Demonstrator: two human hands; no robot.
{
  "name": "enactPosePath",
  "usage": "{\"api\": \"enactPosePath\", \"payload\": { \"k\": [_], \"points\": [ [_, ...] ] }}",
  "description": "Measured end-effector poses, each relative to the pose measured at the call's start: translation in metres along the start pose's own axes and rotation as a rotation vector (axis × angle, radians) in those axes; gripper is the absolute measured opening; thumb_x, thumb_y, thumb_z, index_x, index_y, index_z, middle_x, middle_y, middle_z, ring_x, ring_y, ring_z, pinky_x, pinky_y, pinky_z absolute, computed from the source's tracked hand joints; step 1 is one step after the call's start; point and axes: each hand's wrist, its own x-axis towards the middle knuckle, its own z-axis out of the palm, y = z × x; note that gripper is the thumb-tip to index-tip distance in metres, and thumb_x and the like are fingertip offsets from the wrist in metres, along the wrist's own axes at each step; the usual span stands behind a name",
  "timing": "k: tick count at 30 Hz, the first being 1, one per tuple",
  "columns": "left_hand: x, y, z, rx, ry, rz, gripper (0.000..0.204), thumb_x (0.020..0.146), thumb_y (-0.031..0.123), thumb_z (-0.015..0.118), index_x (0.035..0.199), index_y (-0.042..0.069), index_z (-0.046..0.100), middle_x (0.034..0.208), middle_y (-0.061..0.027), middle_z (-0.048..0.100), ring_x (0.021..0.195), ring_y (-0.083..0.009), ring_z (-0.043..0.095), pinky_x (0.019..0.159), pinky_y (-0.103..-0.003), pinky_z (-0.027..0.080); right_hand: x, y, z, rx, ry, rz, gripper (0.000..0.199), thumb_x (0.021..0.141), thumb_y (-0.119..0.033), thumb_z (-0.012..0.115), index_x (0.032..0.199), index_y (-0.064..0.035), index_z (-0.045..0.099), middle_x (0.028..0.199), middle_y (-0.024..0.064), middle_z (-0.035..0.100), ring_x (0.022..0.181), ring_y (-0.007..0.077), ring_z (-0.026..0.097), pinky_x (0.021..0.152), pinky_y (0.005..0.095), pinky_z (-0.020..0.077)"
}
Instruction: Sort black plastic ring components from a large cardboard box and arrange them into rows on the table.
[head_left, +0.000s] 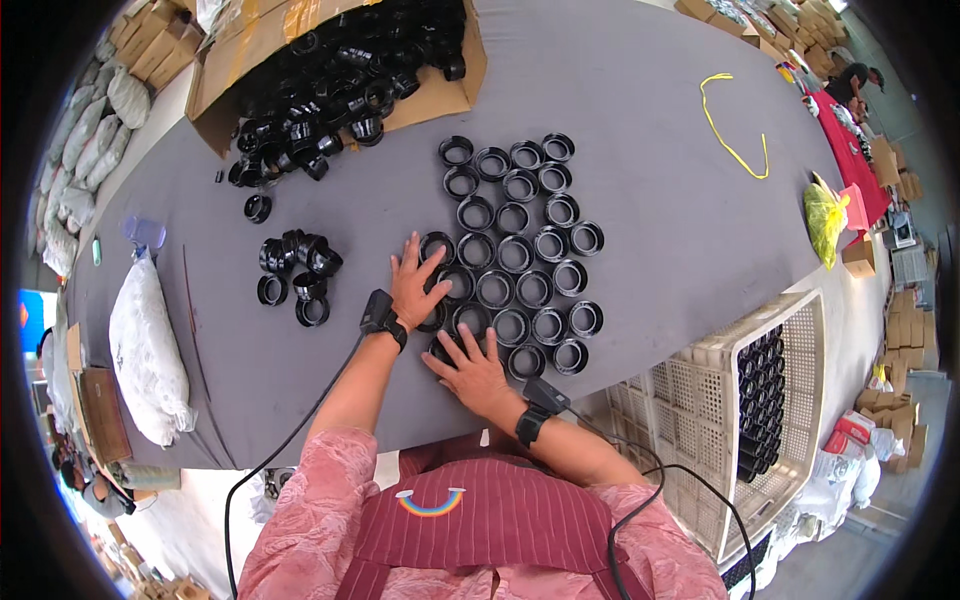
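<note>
Both palms flat, fingers spread, gripping nothing: my left hand [415,285] and right hand [472,368] press on the near-left rings of the black ring grid [520,255] mid-tabletop [660,180]. Risk: a sideways push could knock rows crooked or nudge rings toward the near edge by the crate [720,380].

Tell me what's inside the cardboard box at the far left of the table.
The cardboard box holds a loose heap of black rings, some spilling out onto the grey table. Whatever lies beneath the heap is hidden.
</note>
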Motion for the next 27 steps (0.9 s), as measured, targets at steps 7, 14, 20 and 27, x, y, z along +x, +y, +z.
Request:
{"api": "enactPosePath", "payload": {
  "k": [7,14,20,27],
  "points": [
    [0.011,0.034,0.039,-0.017,0.092,0.027,0.063,0.085,0.038,0.069,0.143,0.02,0.052,0.159,-0.0264,0.019,0.145,-0.0447,0.023,0.113,-0.068,0.012,-0.022,0.057,-0.022,-0.051,-0.006,-0.061,0.052,0.089,-0.035,0.062,0.139,-0.0416,0.05,0.153,0.0037,0.038,0.143,0.0396,0.028,0.107,0.0768,0.0123],
    [0.034,0.06,0.066,-0.028,0.122,-0.007,0.066,0.086,0.039,0.068,0.146,0.021,0.047,0.159,-0.0286,0.015,0.146,-0.0455,0.021,0.114,-0.066,0.012,-0.046,0.094,-0.067,0.107,0.06,-0.022,0.067,0.079,-0.041,0.073,0.142,-0.0333,0.049,0.153,0.0112,0.037,0.143,0.0418,0.027,0.106,0.0765,0.0146],
    [0.027,0.054,0.053,-0.113,0.081,0.028,0.072,0.082,0.034,0.071,0.148,0.02,0.045,0.159,-0.0297,0.014,0.147,-0.0455,0.017,0.115,-0.064,0.013,-0.136,0.103,-0.099,0.112,-0.052,0.718,0.108,0.06,-0.066,0.079,0.151,-0.0286,0.036,0.156,0.0337,0.015,0.145,0.0536,0.009,0.1,0.0821,0.0071],
    [0.016,0.073,0.071,-0.219,0.12,0.108,0.073,0.077,0.031,0.075,0.145,0.019,0.049,0.159,-0.0324,0.009,0.147,-0.0487,0.012,0.117,-0.06,0.012,-0.099,0.069,-0.063,0.159,-0.026,0.723,0.109,0.058,-0.069,0.079,0.151,-0.0307,0.037,0.156,0.0323,0.017,0.145,0.0536,0.012,0.096,0.0825,0.019]
  ]
}}
